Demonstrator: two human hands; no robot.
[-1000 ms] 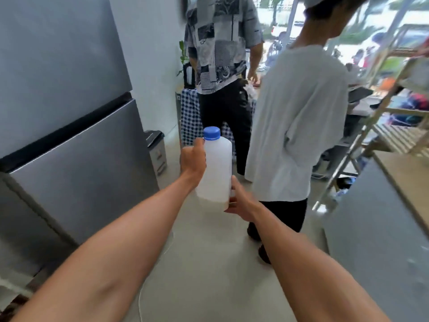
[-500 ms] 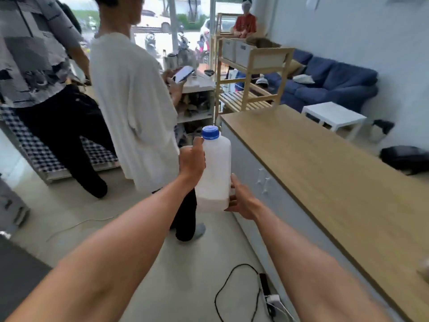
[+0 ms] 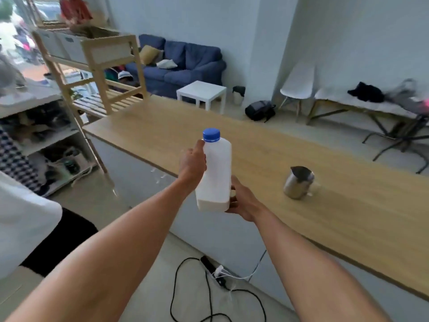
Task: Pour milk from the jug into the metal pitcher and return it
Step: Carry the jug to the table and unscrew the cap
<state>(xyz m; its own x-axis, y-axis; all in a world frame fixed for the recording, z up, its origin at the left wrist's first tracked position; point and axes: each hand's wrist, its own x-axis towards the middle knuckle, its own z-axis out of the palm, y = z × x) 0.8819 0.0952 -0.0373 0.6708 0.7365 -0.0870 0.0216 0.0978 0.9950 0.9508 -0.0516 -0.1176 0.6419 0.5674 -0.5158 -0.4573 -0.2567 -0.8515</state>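
A white plastic milk jug [image 3: 217,168] with a blue cap, still on, is held upright in front of me, above the near edge of the wooden counter [image 3: 336,212]. My left hand [image 3: 193,161] grips its upper left side. My right hand [image 3: 240,201] supports its bottom right corner. A low band of milk shows at the jug's base. The metal pitcher [image 3: 298,182] stands upright on the counter, to the right of the jug and apart from it, spout towards the far left.
A power strip and black and white cables [image 3: 216,273] lie on the floor below the counter. A person in a white shirt [image 3: 21,219] stands at the left. A wooden shelf rack [image 3: 97,73], a blue sofa [image 3: 181,63] and a white side table [image 3: 202,92] stand beyond.
My view has swung right, from the fridge and two people to the wooden counter; the metal pitcher has come into sight. Both hands keep the same hold on the jug.
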